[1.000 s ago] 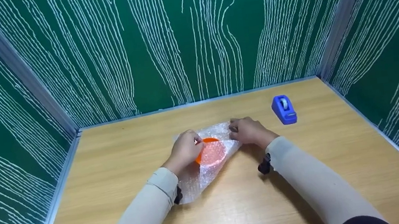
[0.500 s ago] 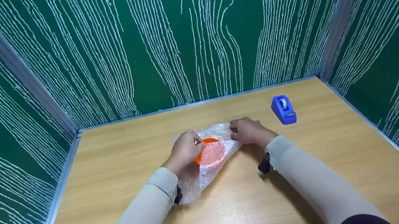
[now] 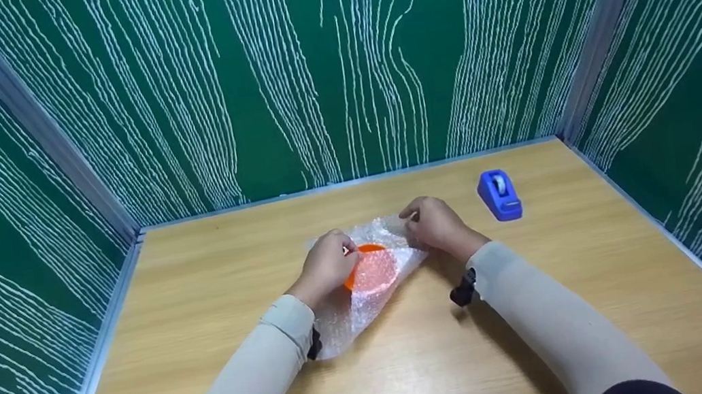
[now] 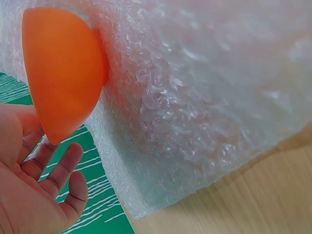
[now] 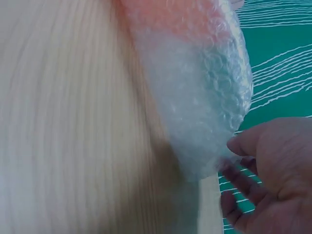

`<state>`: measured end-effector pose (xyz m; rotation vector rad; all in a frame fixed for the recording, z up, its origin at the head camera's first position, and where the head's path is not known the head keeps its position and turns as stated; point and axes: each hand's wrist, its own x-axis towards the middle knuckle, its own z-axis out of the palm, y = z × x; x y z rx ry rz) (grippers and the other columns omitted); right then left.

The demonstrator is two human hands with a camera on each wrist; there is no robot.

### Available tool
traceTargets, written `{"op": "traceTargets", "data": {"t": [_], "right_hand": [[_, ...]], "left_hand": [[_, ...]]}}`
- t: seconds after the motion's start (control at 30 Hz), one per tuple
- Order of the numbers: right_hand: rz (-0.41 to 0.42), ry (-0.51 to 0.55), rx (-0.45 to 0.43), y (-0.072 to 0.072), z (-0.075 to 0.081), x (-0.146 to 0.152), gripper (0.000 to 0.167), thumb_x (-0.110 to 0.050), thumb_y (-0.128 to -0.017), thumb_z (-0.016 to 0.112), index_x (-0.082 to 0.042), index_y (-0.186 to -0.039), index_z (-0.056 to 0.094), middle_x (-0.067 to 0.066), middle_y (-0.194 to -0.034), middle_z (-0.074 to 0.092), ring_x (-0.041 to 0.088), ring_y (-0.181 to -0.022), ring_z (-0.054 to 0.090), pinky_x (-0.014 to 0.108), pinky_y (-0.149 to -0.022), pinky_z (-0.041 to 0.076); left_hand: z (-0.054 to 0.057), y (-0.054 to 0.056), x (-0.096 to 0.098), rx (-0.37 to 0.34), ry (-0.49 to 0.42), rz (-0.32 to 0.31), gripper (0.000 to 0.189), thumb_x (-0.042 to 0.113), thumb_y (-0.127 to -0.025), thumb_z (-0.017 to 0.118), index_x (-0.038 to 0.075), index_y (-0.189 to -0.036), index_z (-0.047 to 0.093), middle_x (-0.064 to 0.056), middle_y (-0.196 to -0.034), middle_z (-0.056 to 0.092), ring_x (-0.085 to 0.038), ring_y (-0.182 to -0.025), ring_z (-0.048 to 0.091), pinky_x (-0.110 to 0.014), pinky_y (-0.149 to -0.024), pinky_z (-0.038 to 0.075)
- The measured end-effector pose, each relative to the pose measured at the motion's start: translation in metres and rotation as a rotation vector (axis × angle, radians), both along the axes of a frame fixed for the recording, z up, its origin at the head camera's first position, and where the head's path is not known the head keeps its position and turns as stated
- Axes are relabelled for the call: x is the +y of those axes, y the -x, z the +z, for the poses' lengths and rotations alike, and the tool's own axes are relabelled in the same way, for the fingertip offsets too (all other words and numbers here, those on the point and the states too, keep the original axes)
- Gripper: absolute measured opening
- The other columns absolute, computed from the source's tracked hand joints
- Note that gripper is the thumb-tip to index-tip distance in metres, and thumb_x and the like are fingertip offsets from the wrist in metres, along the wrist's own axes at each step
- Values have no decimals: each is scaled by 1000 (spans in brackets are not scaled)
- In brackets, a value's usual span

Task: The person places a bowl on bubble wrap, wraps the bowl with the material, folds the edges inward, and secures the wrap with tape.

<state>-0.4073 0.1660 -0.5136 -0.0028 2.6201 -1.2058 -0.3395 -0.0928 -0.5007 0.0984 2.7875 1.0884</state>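
Orange plastic bowl (image 3: pixel 369 268) sits mid-table (image 3: pixel 195 260), half wrapped in bubble wrap (image 3: pixel 365 294); contents not visible. Left hand (image 3: pixel 326 266) fingers curled on bowl's left rim. Right hand (image 3: pixel 434 225) pinches the wrap edge right of bowl. Blue tape dispenser (image 3: pixel 499 195) further right.

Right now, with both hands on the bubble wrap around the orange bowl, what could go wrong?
1. Part of the orange bowl pokes out bare by the left hand, so it may slip out of the bubble wrap if that is pulled.
2. The right hand pinches only the wrap's edge; that grip could slip and the fold spring open.
3. The blue tape dispenser sits apart on the wooden table; reaching for it likely means letting go of the wrap.
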Motion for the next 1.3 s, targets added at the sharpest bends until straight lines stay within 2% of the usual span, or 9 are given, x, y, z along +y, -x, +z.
{"op": "traceTargets", "data": {"t": [0.17, 0.33, 0.43, 0.53, 0.63, 0.73, 0.93, 1.13, 1.3], "right_hand": [[-13, 58, 53, -2, 5, -1, 32, -8, -111, 67, -19, -140, 74, 9, -148, 68, 33, -131, 66, 46, -114, 63], [-6, 75, 147, -5, 10, -3, 51, -7, -109, 71, -22, -157, 65, 10, -154, 67, 31, -122, 71, 41, -102, 68], [-3, 80, 181, -9, 13, -6, 65, -8, -109, 73, -25, -169, 54, 9, -158, 66, 30, -124, 70, 43, -107, 67], [1, 91, 228, -14, 16, -11, 67, -10, -109, 74, -23, -171, 52, 9, -145, 73, 29, -123, 72, 44, -112, 65], [18, 88, 307, -19, 17, -16, 59, -9, -108, 75, -14, -164, 60, 12, -129, 79, 28, -119, 76, 45, -110, 65], [35, 70, 366, -24, 18, -21, 47, -9, -106, 77, -9, -153, 70, 12, -124, 82, 27, -116, 78, 44, -107, 67], [61, 50, 344, -35, 24, -29, 28, -13, -107, 79, -14, -135, 79, 6, -126, 82, 26, -117, 76, 44, -108, 66], [181, -13, 462, -48, 23, -33, 15, -11, -107, 78, -12, -120, 84, 7, -119, 83, 27, -110, 76, 46, -102, 69], [278, -62, 515, -61, 20, -36, 10, -12, -107, 78, -12, -116, 83, 6, -122, 79, 29, -116, 76, 48, -109, 66]], "left_hand": [[-1, 0, 0, -11, -11, 2, 14, 21, -109, 78, 16, -118, 70, -5, -118, 67, -26, -108, 66, -34, -97, 68], [-2, 0, 0, -18, -26, 5, 14, 21, -108, 79, 17, -118, 70, -4, -118, 67, -25, -108, 66, -34, -96, 69], [-2, -1, -1, -16, -28, 3, 14, 21, -108, 79, 16, -118, 70, -5, -118, 67, -26, -107, 66, -34, -95, 69], [-2, -1, -1, -3, -17, -2, 14, 21, -108, 79, 15, -117, 71, -6, -117, 67, -25, -106, 66, -33, -93, 68], [-1, 0, 0, 22, 12, -10, 12, 21, -108, 79, 12, -114, 73, -6, -116, 67, -25, -104, 65, -32, -92, 66], [0, 1, 2, 39, 33, -7, 12, 20, -107, 80, 11, -113, 75, -7, -116, 67, -25, -104, 64, -33, -92, 65], [-1, 0, 2, 26, 14, 5, 15, 20, -108, 79, 12, -117, 71, -7, -116, 67, -25, -104, 65, -33, -90, 66], [-3, -1, 2, 32, 14, -3, 15, 18, -109, 77, 11, -119, 69, -7, -116, 67, -24, -104, 65, -33, -89, 66], [-4, -1, 0, 21, -6, -1, 15, 17, -109, 76, 12, -121, 68, -7, -118, 68, -24, -106, 67, -35, -93, 68]]}}
